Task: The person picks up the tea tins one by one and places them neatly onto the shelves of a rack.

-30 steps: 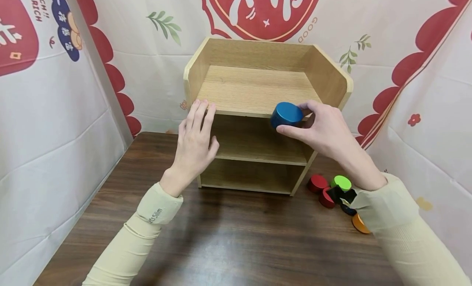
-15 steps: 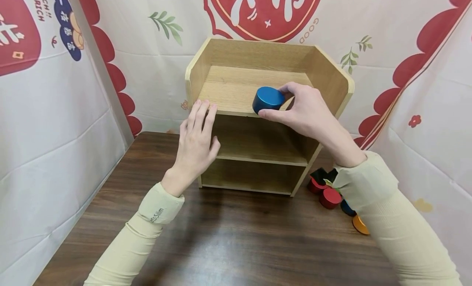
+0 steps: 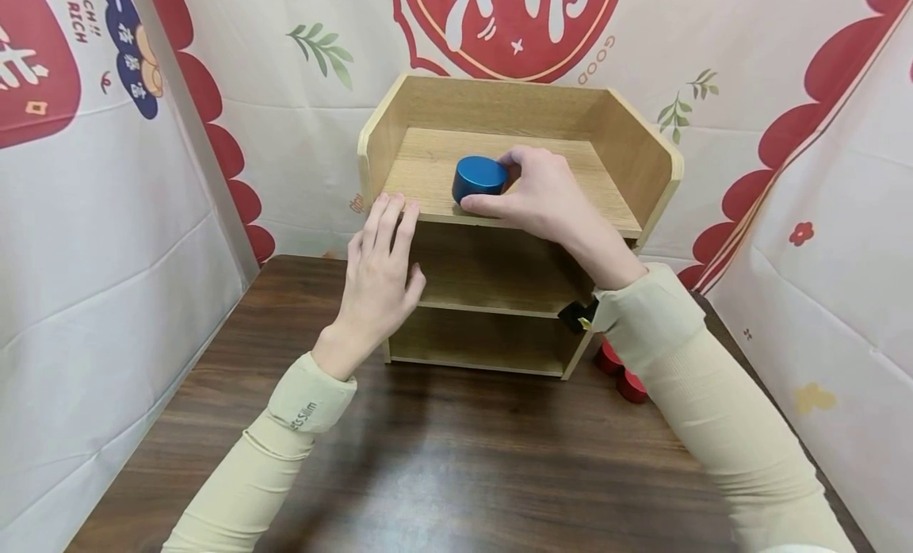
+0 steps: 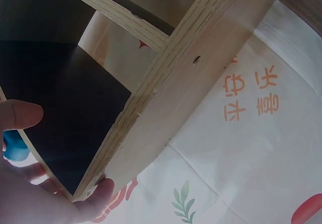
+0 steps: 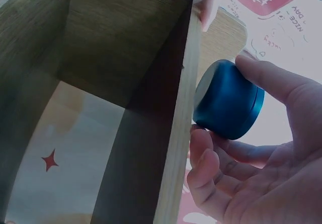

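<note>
A blue round tin [image 3: 478,177] is at the front of the wooden shelf unit's [image 3: 428,153] top board, left of its middle. My right hand [image 3: 545,192] pinches it from the right, thumb in front and fingers behind. In the right wrist view the tin [image 5: 231,100] is upright relative to the board, its base close to the surface; I cannot tell whether it touches. My left hand [image 3: 378,272] rests on the top board's front left corner, fingers extended over the edge. From the left wrist, the thumb [image 4: 25,114] shows in front of the middle compartment.
Two red tins [image 3: 632,387] stand on the dark wood table [image 3: 456,458] right of the shelf unit, partly behind the right sleeve. Raised side panels [image 3: 635,153] and a back panel [image 3: 499,108] edge the top board. Printed cloth [image 3: 285,141] hangs around the table.
My right hand has carried the blue tin leftward and up, from before the top board's right front edge to over the board. The left hand has stayed at its corner.
</note>
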The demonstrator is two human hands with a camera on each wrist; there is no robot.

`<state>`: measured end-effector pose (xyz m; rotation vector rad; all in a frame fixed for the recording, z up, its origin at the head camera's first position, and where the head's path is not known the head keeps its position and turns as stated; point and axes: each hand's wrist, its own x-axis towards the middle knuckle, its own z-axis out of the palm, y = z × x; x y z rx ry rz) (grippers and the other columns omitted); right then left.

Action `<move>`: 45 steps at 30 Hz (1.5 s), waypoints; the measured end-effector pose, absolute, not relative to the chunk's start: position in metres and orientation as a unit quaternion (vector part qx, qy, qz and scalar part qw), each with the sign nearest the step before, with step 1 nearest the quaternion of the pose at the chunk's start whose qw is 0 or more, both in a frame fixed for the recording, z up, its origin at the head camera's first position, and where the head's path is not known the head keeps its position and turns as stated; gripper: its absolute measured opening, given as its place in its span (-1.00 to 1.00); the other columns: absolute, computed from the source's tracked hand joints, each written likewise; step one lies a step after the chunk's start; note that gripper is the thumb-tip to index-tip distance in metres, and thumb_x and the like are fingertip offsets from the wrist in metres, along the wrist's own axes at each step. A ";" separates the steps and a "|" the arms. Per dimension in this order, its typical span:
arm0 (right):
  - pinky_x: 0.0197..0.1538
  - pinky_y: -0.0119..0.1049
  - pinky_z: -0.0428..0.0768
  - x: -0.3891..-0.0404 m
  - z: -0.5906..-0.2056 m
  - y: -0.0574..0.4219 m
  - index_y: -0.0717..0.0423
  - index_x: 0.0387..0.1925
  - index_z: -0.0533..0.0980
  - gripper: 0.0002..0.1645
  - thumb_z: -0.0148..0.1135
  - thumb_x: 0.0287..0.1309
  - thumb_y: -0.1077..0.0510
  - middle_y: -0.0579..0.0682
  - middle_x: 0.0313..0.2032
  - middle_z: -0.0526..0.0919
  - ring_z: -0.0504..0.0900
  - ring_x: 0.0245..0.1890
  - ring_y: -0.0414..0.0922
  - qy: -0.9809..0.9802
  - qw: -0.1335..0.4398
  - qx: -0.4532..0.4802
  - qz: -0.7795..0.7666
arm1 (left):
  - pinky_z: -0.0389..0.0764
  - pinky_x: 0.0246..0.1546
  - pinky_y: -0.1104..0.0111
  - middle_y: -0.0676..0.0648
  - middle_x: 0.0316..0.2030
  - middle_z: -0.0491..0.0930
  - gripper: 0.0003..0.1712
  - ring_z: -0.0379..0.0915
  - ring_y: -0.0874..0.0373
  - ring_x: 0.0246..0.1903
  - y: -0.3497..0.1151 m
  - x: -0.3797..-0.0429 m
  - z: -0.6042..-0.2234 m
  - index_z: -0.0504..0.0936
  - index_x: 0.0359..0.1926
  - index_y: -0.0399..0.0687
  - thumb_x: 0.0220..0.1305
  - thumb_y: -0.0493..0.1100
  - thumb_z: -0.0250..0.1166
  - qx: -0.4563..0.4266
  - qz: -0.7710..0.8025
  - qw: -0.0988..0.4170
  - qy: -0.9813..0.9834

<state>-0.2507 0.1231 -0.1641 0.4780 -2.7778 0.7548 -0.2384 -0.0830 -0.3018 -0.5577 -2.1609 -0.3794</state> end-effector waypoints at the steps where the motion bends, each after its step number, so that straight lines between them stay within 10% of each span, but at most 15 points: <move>1: 0.07 -0.06 0.51 -0.253 -0.164 0.120 0.24 0.10 0.47 -0.20 0.38 -0.06 -0.22 0.16 -0.02 0.63 0.54 -0.07 0.04 -0.946 0.110 0.163 0.256 | 0.28 0.17 -0.01 -0.17 0.41 0.16 -0.12 -0.09 -0.03 0.48 -0.083 -0.239 -0.302 0.12 0.45 -0.12 0.06 -0.28 0.18 -0.223 -0.152 0.426 -0.864; 45: 0.03 -0.12 0.52 -0.276 -0.168 0.098 0.23 0.18 0.43 -0.16 0.35 -0.02 -0.23 0.19 0.01 0.62 0.53 -0.04 0.04 -0.954 0.072 0.150 0.249 | 0.29 0.16 0.00 -0.16 0.42 0.15 -0.10 -0.10 -0.01 0.48 -0.085 -0.241 -0.304 0.10 0.46 -0.10 0.05 -0.28 0.19 -0.223 -0.150 0.428 -0.863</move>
